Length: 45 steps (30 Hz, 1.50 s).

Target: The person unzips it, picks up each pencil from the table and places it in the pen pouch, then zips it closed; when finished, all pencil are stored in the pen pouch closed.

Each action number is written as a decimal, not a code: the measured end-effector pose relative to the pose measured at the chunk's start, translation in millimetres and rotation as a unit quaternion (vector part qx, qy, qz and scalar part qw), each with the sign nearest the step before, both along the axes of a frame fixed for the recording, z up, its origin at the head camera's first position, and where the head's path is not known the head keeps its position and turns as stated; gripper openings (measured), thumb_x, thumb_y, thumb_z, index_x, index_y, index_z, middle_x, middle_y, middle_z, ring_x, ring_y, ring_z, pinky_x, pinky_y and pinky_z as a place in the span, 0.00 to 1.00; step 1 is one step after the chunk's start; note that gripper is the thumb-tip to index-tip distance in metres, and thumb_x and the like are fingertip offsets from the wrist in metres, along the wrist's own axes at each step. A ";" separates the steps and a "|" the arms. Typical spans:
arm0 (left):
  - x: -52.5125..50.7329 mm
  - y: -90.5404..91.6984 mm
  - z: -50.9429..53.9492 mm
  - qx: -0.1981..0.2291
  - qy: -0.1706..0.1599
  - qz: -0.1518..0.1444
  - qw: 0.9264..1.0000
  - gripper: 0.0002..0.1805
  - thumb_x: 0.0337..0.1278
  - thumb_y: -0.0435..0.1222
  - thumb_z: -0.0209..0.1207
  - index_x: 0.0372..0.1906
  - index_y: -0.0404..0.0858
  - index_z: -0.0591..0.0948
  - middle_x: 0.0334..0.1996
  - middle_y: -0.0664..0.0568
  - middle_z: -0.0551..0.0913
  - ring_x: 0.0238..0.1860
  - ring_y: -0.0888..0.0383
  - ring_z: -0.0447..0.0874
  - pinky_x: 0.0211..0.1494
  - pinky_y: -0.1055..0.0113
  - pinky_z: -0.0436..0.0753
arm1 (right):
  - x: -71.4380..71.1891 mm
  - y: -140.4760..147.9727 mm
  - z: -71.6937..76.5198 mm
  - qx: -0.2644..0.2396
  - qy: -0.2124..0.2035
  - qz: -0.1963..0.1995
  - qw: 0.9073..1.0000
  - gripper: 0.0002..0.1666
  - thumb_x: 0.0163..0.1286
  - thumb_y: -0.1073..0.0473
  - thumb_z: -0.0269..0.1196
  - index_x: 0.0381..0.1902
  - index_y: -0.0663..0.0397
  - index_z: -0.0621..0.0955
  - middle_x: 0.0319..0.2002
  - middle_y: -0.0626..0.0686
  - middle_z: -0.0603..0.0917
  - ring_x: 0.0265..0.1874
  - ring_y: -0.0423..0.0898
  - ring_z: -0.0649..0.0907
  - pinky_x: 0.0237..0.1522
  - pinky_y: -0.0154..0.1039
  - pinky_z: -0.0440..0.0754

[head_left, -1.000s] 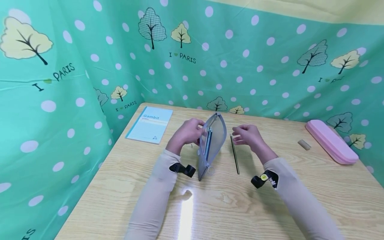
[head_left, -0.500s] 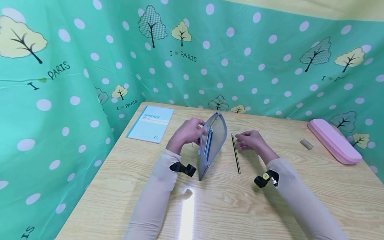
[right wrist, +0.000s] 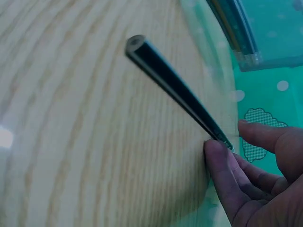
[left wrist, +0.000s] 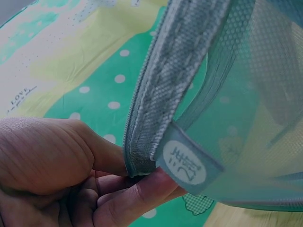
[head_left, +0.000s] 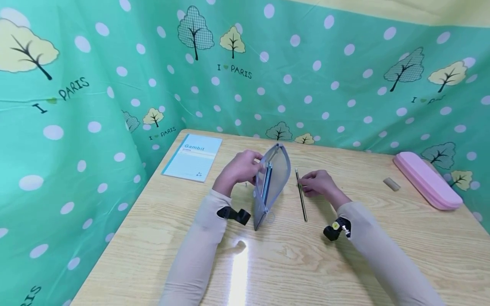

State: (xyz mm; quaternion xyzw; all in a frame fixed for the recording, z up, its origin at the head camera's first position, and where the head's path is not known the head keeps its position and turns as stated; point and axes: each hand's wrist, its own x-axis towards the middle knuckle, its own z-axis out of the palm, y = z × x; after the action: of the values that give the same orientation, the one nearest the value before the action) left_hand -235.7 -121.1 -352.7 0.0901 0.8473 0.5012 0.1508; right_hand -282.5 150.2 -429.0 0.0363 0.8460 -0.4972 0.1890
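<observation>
My left hand [head_left: 242, 166] pinches the zippered edge of a grey-blue mesh pencil pouch [head_left: 277, 178]. The pouch stands on its edge with its mouth spread apart; several dark pencils [head_left: 266, 182] show inside it. In the left wrist view, thumb and fingers grip the zipper band [left wrist: 165, 85] beside a small label [left wrist: 184, 161]. A dark pencil [head_left: 301, 197] lies on the table right of the pouch. My right hand [head_left: 319, 183] is at the far part of this pencil. The right wrist view shows a fingertip [right wrist: 217, 149] against the pencil's side, with the thumb [right wrist: 265, 135] apart from it.
A light blue notebook [head_left: 192, 157] lies at the table's back left. To the right are a small grey-brown block [head_left: 391, 184] and a pink pencil case [head_left: 426, 180]. A green dotted curtain [head_left: 306, 85] hangs behind the wooden table [head_left: 298, 263].
My right hand has drawn back slightly from the pencil's far end, then come to touch its side lower down. The left hand and pouch have stayed in place.
</observation>
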 end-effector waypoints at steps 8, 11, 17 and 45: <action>-0.2 0.5 2.1 -0.001 0.000 0.001 1.000 0.20 0.74 0.25 0.52 0.66 0.26 0.75 0.47 0.35 0.88 0.28 0.53 0.89 0.43 0.52 0.93 | -1.2 -1.8 -6.3 0.046 0.024 -0.008 0.999 0.24 0.66 0.68 0.70 0.57 0.74 0.78 0.38 0.58 0.89 0.23 0.39 0.86 0.32 0.34 0.91; 0.6 0.4 2.0 -0.002 -0.002 -0.001 1.000 0.20 0.75 0.26 0.51 0.66 0.26 0.75 0.47 0.36 0.88 0.29 0.52 0.90 0.41 0.55 0.93 | -0.1 -3.0 -7.3 0.057 0.035 -0.002 0.998 0.23 0.65 0.69 0.69 0.57 0.74 0.79 0.40 0.61 0.89 0.23 0.40 0.87 0.33 0.35 0.91; 0.6 -0.1 0.5 -0.003 -0.003 0.000 1.000 0.20 0.75 0.26 0.51 0.67 0.26 0.75 0.47 0.36 0.88 0.30 0.52 0.90 0.39 0.57 0.93 | 3.2 -6.0 -6.8 0.087 0.066 0.011 0.994 0.21 0.63 0.70 0.68 0.54 0.75 0.81 0.38 0.62 0.89 0.22 0.42 0.88 0.33 0.37 0.92; 1.3 -0.3 3.0 -0.002 -0.004 0.004 1.000 0.20 0.73 0.26 0.55 0.66 0.27 0.76 0.48 0.35 0.88 0.29 0.52 0.90 0.44 0.51 0.92 | 10.4 -6.1 31.1 -0.195 0.024 -0.050 0.979 0.29 0.71 0.74 0.60 0.67 0.83 0.68 0.32 0.49 0.86 0.25 0.37 0.88 0.36 0.30 0.90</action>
State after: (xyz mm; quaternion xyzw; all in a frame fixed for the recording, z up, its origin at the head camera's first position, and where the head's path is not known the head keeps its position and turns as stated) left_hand -234.4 -121.4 -349.8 0.0846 0.8479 0.5007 0.1524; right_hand -272.1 144.1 -397.9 0.0293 0.7341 -0.6623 0.1467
